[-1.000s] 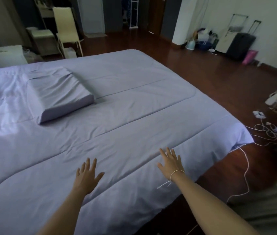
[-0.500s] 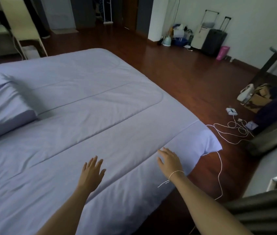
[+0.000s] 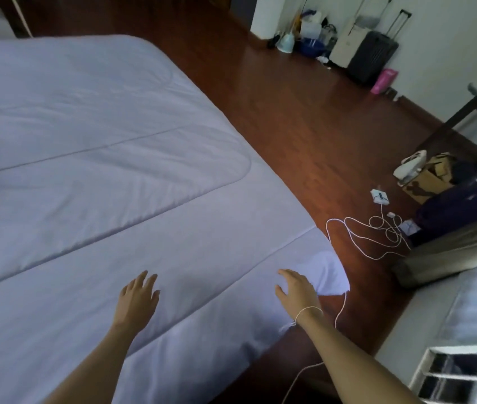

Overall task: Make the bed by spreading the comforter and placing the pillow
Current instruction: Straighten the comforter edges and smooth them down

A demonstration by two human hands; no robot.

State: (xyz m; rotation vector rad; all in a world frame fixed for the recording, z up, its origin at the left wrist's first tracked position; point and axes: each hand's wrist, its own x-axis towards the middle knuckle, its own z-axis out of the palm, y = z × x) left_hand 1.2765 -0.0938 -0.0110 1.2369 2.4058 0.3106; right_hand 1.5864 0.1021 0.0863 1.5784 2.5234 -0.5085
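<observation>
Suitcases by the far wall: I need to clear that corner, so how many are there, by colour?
White suitcase: 1
Dark grey suitcase: 1
Total: 2

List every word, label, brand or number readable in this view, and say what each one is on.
None can be read.
White power adapter on the floor: dark marks on its top, too small and blurred to read.
Cardboard box: any print is too blurred to tell.
Pink item by the dark suitcase: no legible text.
Comforter: plain, no lettering.
</observation>
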